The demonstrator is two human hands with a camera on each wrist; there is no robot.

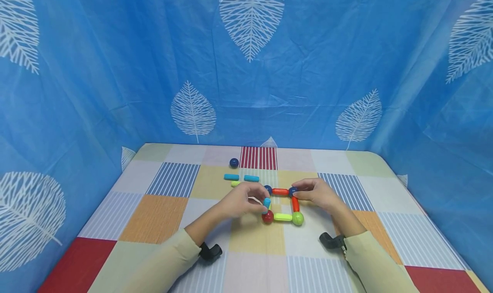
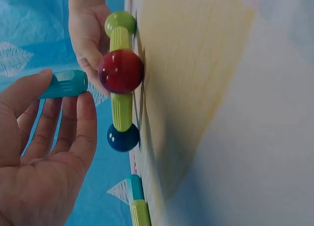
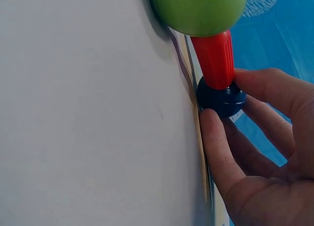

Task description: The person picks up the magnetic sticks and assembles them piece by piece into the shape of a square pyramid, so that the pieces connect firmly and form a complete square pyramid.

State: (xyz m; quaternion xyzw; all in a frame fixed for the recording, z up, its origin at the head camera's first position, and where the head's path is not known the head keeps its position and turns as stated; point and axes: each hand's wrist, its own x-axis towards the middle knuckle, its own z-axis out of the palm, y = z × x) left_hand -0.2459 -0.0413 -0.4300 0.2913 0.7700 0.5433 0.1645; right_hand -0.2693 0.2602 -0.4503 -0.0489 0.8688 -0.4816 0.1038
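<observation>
A square of toy rods and balls lies on the cloth: a red ball (image 1: 267,217), a green ball (image 1: 298,218), two dark blue balls, two red rods and two yellow-green rods. My left hand (image 1: 246,202) pinches a light blue rod (image 2: 66,84) between thumb and fingers, above the red ball and apart from it in the left wrist view. With thumb and fingers, my right hand (image 3: 265,137) grips the dark blue ball (image 3: 222,98) at the far right corner. A red rod (image 3: 216,59) joins that ball to the green one.
Two light blue rods (image 1: 251,178) and a yellow-green rod (image 1: 235,183) lie beyond my left hand. Farther back sits a loose dark blue ball (image 1: 233,162). A patchwork cloth (image 1: 154,220) covers the table, with blue leaf-print curtains (image 1: 308,70) around it.
</observation>
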